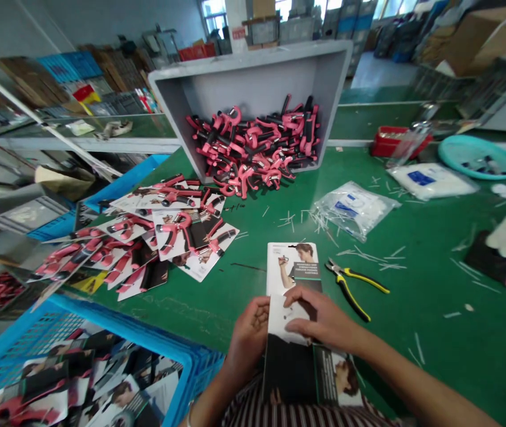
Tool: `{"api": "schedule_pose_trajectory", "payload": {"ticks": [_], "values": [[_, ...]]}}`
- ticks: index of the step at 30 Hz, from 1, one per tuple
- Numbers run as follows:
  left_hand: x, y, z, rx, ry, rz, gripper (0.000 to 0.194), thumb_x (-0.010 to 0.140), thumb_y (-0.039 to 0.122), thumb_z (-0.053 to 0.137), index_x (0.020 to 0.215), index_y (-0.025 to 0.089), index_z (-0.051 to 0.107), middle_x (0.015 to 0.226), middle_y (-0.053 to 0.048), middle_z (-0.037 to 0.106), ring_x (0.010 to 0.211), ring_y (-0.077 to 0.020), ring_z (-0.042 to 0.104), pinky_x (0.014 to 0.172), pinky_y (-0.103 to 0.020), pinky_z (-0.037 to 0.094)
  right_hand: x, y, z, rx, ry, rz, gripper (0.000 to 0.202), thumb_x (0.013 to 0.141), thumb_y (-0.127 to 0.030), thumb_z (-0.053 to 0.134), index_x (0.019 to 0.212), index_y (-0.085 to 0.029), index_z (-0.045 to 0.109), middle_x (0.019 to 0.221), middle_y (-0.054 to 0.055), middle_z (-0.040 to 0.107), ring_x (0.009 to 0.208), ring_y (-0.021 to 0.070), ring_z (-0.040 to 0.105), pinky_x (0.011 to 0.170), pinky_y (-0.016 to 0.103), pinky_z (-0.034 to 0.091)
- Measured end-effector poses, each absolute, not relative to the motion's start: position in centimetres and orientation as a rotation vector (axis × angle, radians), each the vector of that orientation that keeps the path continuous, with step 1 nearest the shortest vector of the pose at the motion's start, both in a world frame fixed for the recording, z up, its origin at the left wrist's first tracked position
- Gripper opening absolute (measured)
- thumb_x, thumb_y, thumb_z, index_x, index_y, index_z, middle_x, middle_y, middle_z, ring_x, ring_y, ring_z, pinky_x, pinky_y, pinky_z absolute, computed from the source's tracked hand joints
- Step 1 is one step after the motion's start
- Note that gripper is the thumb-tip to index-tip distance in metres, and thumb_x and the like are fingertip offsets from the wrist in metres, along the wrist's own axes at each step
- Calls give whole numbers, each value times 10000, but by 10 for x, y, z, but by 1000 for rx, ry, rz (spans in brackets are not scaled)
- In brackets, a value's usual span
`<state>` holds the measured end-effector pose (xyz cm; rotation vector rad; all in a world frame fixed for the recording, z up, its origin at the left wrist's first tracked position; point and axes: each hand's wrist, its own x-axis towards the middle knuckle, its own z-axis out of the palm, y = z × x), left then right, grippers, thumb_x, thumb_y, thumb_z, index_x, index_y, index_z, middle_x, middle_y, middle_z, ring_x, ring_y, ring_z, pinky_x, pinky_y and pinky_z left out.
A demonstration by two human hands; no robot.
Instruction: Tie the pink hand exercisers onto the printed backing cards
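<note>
A printed cardboard card [289,367] is upright near my body, partly overlapping a second printed card [282,264] on the green table. My left hand [249,332] has its fingers curled at the card's left edge. Across the card's white upper part lies my right hand [319,317], its thumb and fingers bent against the surface. Small holes show in the card near my right fingertips. To the right of my hands lie diagonal cutters [355,284] with yellow and black handles, their handles spread.
A tilted grey bin [253,65] holds many pink and black hand grips [257,145]. Carded grips [177,231] are piled at left, above a blue crate [199,356] of more cards. White ties, plastic bags [355,207] and a turquoise basin [479,157] lie at right.
</note>
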<state>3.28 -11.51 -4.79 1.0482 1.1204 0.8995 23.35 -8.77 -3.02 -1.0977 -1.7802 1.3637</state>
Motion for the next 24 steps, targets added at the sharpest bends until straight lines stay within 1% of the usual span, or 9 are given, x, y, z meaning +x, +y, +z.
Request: {"api": "schedule_pose_trajectory", "payload": {"ticks": [3, 6, 11, 13, 16, 18, 21, 22, 24], "values": [[29, -116, -40, 1053, 1227, 876, 388, 887, 489, 521, 1094, 172, 609, 911, -57, 697, 771, -187, 637, 655, -258, 502, 228, -93, -33, -1037, -1763, 1267, 114, 834, -319, 700, 874, -215, 678, 937, 25, 662, 914, 184, 609, 867, 299, 436], [22, -103, -39, 1196, 1337, 842, 418, 840, 524, 583, 1085, 189, 630, 1009, -61, 695, 908, -221, 640, 751, -285, 507, 224, -95, -40, -996, -1734, 1248, 139, 841, -351, 694, 846, -213, 708, 952, 26, 678, 922, 173, 626, 862, 296, 452], [20, -82, -36, 1220, 1148, 561, 451, 741, 528, 692, 1017, 173, 664, 822, -28, 704, 739, -201, 644, 652, -275, 497, 227, -98, -32, -1087, -1849, 983, 76, 806, -323, 741, 812, -251, 718, 1037, 11, 658, 1048, 202, 556, 952, 371, 387], [22, -78, -31, 1181, 1139, 637, 428, 737, 508, 704, 986, 161, 669, 771, -15, 686, 724, -189, 637, 641, -260, 490, 237, -96, -18, -1093, -1921, 890, 28, 852, -284, 693, 858, -268, 715, 1048, 17, 651, 1053, 209, 538, 953, 385, 379], [26, -73, -28, 1090, 1233, 958, 382, 779, 458, 681, 1022, 168, 629, 813, -8, 667, 790, -169, 639, 692, -242, 492, 263, -80, 6, -1180, -1929, 658, 159, 908, -265, 609, 1049, -299, 676, 1199, 47, 609, 1150, 241, 488, 1003, 421, 339], [28, -69, -33, 1034, 1260, 1073, 366, 804, 443, 651, 1048, 182, 572, 806, 4, 645, 717, -139, 630, 626, -221, 486, 282, -58, 14, -1279, -1815, 465, 236, 922, -277, 578, 1152, -300, 622, 1256, 63, 580, 1195, 259, 460, 1038, 445, 302], [29, -69, -53, 1051, 1262, 881, 408, 792, 436, 639, 1090, 191, 507, 635, 62, 557, 446, -94, 508, 413, -183, 365, 296, -12, 8, -1370, -1663, 358, 205, 939, -296, 514, 1112, -268, 623, 1143, 73, 621, 1116, 260, 512, 1004, 450, 342], [29, -71, -61, 1063, 1251, 796, 434, 788, 425, 636, 1123, 188, 495, 594, 78, 525, 411, -89, 472, 394, -181, 337, 295, 7, 0, -1380, -1669, 426, 190, 936, -299, 503, 1067, -254, 634, 1079, 71, 638, 1055, 253, 543, 964, 439, 381], [28, -74, -75, 1099, 1238, 703, 508, 786, 378, 629, 1224, 180, 468, 566, 89, 496, 435, -98, 474, 434, -195, 360, 283, 47, -18, -1376, -1752, 690, 174, 914, -290, 500, 990, -225, 642, 964, 55, 658, 901, 223, 600, 852, 394, 458]]}}
